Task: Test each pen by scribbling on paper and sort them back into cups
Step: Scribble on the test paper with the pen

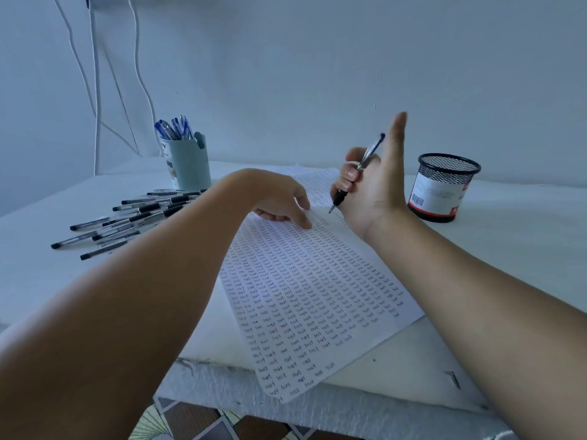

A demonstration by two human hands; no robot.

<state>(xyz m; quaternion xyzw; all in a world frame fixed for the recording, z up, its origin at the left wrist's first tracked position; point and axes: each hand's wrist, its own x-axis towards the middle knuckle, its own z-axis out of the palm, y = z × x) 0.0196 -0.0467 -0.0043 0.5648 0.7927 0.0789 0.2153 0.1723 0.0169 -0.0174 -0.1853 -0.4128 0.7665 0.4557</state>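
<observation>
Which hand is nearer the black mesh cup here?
Right. The right hand, gripping a pen, is raised just left of the mesh cup. The left hand rests on the paper, farther from it.

Far paper point(317, 182) writing illegible

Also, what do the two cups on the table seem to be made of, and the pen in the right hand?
The black cup looks like wire mesh, probably metal: its upper wall is see-through, with a printed label wrapped round it. The pale cup looks like smooth matt plastic, opaque. The pen in the right hand seems clear plastic with a dark grip.
</observation>
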